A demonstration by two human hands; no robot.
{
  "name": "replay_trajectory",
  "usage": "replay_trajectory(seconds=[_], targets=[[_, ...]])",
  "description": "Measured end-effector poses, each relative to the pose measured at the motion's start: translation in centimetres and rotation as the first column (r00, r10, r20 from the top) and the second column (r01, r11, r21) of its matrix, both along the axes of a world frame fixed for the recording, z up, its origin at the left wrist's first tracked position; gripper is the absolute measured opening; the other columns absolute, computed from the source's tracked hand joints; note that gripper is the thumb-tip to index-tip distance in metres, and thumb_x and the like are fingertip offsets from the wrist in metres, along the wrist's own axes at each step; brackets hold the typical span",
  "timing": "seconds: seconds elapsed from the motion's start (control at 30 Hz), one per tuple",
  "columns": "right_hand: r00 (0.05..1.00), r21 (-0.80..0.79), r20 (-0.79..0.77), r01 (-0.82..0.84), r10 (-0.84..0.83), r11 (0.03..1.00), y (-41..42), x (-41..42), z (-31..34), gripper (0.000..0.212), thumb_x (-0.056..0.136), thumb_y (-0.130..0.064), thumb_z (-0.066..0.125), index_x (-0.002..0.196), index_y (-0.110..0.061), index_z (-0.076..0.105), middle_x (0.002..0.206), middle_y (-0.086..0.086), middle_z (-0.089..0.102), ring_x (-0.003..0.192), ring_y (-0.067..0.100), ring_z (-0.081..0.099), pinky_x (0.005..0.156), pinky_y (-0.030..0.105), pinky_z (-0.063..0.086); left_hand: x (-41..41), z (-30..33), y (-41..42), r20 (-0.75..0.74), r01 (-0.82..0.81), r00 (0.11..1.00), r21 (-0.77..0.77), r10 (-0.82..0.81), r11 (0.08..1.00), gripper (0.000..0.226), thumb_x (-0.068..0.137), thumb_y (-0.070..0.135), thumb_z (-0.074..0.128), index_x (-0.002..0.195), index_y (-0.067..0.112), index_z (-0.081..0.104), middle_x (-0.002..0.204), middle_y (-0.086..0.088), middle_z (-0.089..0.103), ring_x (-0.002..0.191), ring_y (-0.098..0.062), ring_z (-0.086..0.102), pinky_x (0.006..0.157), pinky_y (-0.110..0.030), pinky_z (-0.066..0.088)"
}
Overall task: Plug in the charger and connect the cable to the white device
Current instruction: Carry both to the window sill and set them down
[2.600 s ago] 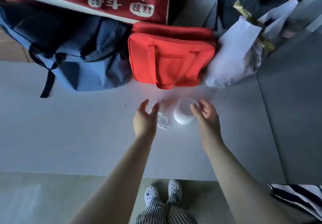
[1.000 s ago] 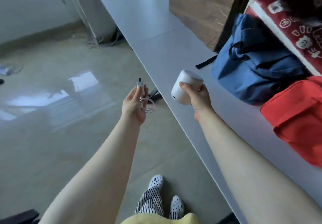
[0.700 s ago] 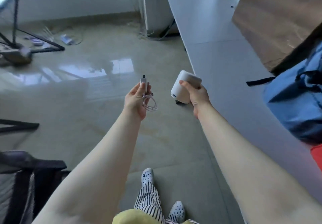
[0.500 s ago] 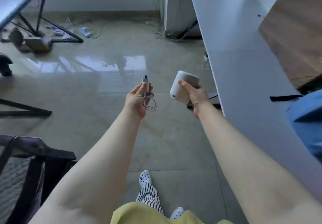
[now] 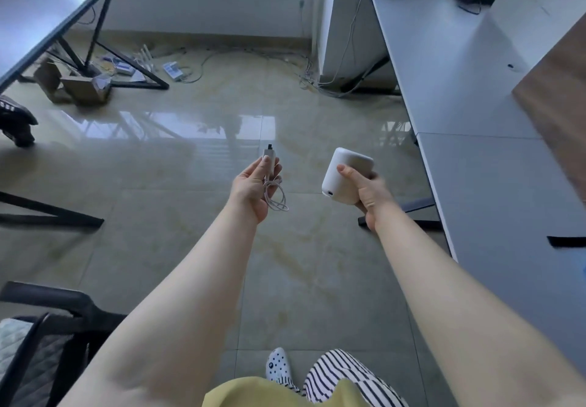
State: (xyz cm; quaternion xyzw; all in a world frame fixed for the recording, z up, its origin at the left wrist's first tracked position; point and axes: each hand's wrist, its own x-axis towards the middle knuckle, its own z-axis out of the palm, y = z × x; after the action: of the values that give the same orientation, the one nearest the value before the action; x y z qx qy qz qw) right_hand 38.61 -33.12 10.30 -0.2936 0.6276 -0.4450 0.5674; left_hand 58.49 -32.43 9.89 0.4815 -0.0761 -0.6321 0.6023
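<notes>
My left hand [image 5: 252, 188] holds a small white charger [image 5: 269, 160] upright, its dark plug end pointing up, with the thin white cable [image 5: 276, 198] coiled in loops below my fingers. My right hand [image 5: 367, 191] grips the white device [image 5: 344, 174], a rounded white block tilted so a small port on its lower left face shows. Both hands are held out over the tiled floor, about a hand's width apart. The cable is not joined to the device.
A long grey desk [image 5: 469, 96] runs along the right. A white power strip [image 5: 172, 71] and loose cables [image 5: 317, 83] lie on the floor near the far wall. A black-legged table [image 5: 47, 20] stands at the left, a dark chair [image 5: 41, 337] at the bottom left.
I picked up the charger with cable and the white device from the desk, then turned left. The bags have left the view; the floor, far wall and power strip now show.
</notes>
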Motion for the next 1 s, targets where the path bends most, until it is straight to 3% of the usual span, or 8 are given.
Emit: replay_trajectory(seconds=[0.1, 0.27, 0.4, 0.63, 0.77, 0.87, 1.0], targets=[[1.0, 0.007, 0.001, -0.011, 0.011, 1.0, -2.1, 0.9, 0.0, 0.024, 0.077, -0.024, 0.077, 0.093, -0.021, 0.06, 0.103, 0.005, 0.065, 0.088, 0.018, 0.061, 0.092, 0.039, 0.052, 0.9, -0.3, -2.0, 0.014, 0.017, 1.0, 0.024, -0.018, 1.0, 0.043, 0.092, 0.013, 0.059, 0.133, 0.0, 0.054, 0.093, -0.006, 0.068, 0.083, -0.015, 0.066, 0.08, -0.028, 0.052], [0.999, 0.014, -0.006, -0.05, 0.05, 0.999, -7.1, 2.7, -0.1, 0.025, 0.077, -0.026, 0.077, 0.093, -0.021, 0.059, 0.1, 0.004, 0.066, 0.088, 0.019, 0.062, 0.09, 0.038, 0.053, 2.9, -0.4, -6.7, 0.027, 0.016, 0.999, 0.045, -0.018, 0.999, 0.044, 0.092, 0.015, 0.059, 0.134, 0.0, 0.053, 0.094, -0.005, 0.068, 0.085, -0.015, 0.065, 0.086, -0.031, 0.051], [0.995, 0.021, 0.021, -0.101, 0.101, 0.995, -12.3, 4.7, -0.1, 0.022, 0.079, -0.026, 0.076, 0.091, -0.021, 0.058, 0.088, -0.003, 0.063, 0.082, 0.014, 0.061, 0.087, 0.033, 0.053, 4.4, -0.1, -11.6, 0.039, -0.007, 0.999, 0.038, 0.006, 0.999, 0.043, 0.092, 0.015, 0.059, 0.133, 0.001, 0.053, 0.093, -0.005, 0.067, 0.084, -0.014, 0.065, 0.083, -0.03, 0.052], [0.983, 0.031, 0.035, -0.183, 0.182, 0.983, -22.7, 7.5, 0.3, 0.022, 0.078, -0.027, 0.077, 0.086, -0.022, 0.057, 0.089, -0.001, 0.064, 0.09, 0.021, 0.061, 0.094, 0.04, 0.052, 7.0, 0.2, -21.0, 0.061, -0.059, 0.997, 0.057, 0.056, 0.997, 0.042, 0.093, 0.014, 0.058, 0.133, 0.001, 0.053, 0.092, -0.005, 0.067, 0.084, -0.014, 0.065, 0.079, -0.029, 0.053], [0.974, 0.015, 0.048, -0.221, 0.22, 0.975, -28.3, 8.6, 1.6, 0.019, 0.081, -0.023, 0.073, 0.084, -0.022, 0.054, 0.086, -0.002, 0.061, 0.077, 0.013, 0.06, 0.076, 0.029, 0.053, 8.4, 0.9, -26.4, 0.048, -0.101, 0.994, 0.025, 0.1, 0.995, 0.042, 0.094, 0.014, 0.056, 0.133, 0.0, 0.052, 0.088, -0.004, 0.068, 0.084, -0.014, 0.063, 0.077, -0.029, 0.051], [0.973, 0.009, 0.046, -0.227, 0.227, 0.974, -31.9, 9.7, 2.4, 0.019, 0.082, -0.022, 0.073, 0.083, -0.021, 0.054, 0.084, -0.002, 0.061, 0.073, 0.011, 0.059, 0.068, 0.024, 0.051, 9.4, 1.1, -29.9, 0.038, -0.116, 0.993, 0.021, 0.115, 0.993, 0.041, 0.093, 0.014, 0.056, 0.133, 0.001, 0.053, 0.067, 0.002, 0.074, 0.082, -0.014, 0.064, 0.077, -0.029, 0.052], [0.967, 0.024, 0.041, -0.251, 0.25, 0.968, -36.7, 11.8, 2.5, 0.017, 0.083, -0.021, 0.072, 0.084, -0.019, 0.055, 0.083, -0.002, 0.061, 0.071, 0.011, 0.058, 0.064, 0.023, 0.051, 11.4, 1.4, -34.6, 0.028, -0.13, 0.991, 0.016, 0.129, 0.991, 0.043, 0.093, 0.013, 0.057, 0.134, 0.002, 0.052, 0.078, -0.002, 0.072, 0.082, -0.015, 0.064, 0.078, -0.029, 0.052]])
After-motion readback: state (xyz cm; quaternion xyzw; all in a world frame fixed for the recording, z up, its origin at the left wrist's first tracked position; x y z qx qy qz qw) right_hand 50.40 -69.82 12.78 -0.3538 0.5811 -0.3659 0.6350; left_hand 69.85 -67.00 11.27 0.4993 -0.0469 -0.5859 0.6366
